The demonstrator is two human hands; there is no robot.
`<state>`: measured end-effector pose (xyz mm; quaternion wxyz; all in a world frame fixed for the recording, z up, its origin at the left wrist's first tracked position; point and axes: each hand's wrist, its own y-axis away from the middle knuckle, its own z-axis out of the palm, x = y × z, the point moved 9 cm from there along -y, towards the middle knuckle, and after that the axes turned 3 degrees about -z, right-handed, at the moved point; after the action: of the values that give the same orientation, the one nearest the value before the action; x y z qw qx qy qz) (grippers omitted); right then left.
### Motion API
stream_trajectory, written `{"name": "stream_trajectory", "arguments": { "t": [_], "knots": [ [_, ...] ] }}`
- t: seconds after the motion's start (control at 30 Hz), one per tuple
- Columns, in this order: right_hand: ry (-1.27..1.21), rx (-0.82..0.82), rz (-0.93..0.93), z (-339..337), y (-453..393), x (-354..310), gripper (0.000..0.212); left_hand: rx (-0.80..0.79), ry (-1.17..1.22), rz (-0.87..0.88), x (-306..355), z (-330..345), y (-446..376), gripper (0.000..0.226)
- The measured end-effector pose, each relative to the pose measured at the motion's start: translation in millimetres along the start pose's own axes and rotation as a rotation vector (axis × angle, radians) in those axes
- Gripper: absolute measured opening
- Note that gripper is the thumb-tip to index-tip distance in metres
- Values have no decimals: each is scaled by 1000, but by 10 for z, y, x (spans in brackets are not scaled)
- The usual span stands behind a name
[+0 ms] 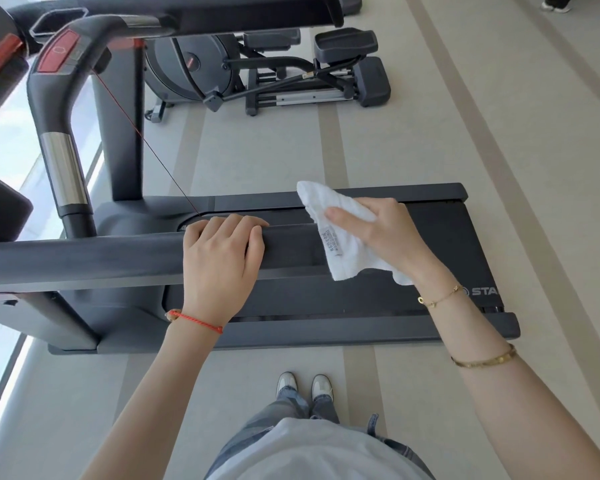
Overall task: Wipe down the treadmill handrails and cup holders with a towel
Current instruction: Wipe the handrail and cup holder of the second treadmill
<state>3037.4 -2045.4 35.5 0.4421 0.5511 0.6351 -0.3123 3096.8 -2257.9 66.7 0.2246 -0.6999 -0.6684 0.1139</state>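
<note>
1. Your left hand (222,258) lies curled over the near handrail (84,261), holding nothing else.
2. At three o'clock of it, your right hand (381,233) pinches the towel (340,251) against the rail's end.
3. The towel looks soft, light and floppy; bunch it in your palm.

Bright, even daylight throughout. Source at left: window (0,157) blown out to near white, no detail behind it. Soft glare on chrome sleeve (64,169) of upright bar. Shadows faint and diffuse on pale floor (499,150). Strong wide-angle distortion: straight lines bow and splay toward edges. Centre sharp; top-left corner slightly soft. Towel (340,233) nearly overexposed, weave barely readable.
</note>
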Motion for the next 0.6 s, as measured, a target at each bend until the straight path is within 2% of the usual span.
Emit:
{"name": "stream_trajectory", "arguments": {
  "t": [0.07, 0.17, 0.37, 0.47, 0.6],
  "knots": [
    [-129, 7, 58, -16, 47, 98, 36, -2, -1, -1, -2, 2, 6, 38],
    [-165, 57, 60, -51, 108, 191, 29, 1, 5, 4, -5, 4, 10, 38],
    [-156, 201, -57, -111, 308, 194, 24, 16, 8, 3, -9, -12, 10, 37],
    [0, 248, -172, -132, 332, 100, 25, -6, 8, 5, -4, 12, 9, 37],
    [394, 228, -360, -5, 303, -193, 34, -30, 46, 23, -25, 8, -1, 37]
  ]
}}
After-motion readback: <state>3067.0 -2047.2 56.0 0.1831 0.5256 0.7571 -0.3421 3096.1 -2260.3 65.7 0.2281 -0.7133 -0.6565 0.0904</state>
